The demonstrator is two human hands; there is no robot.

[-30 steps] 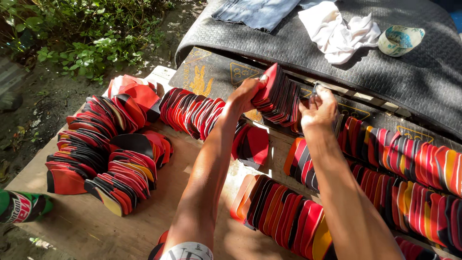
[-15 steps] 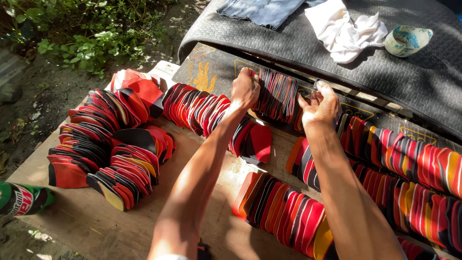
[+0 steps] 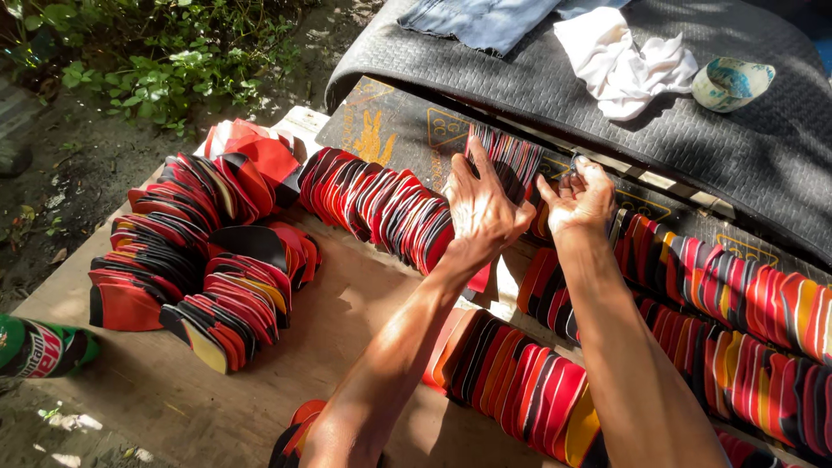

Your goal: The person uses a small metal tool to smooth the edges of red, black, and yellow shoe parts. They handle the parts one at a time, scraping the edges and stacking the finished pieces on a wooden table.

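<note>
I am seeing my left hand (image 3: 479,208) lying flat, grip spread, on a bundle of striped pieces (image 3: 513,160) standing on edge (long axis toward the black mat (image 3: 763,147)), right hand (image 3: 582,198) pinching its near edge, bare surface (image 3: 165,390) lying left.

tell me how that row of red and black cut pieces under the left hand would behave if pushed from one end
The row of cut pieces would probably topple or fan out: thin pieces leaning edge-on. Each looks light and flexible, curving slightly. The left hand seems to steady them.
</note>
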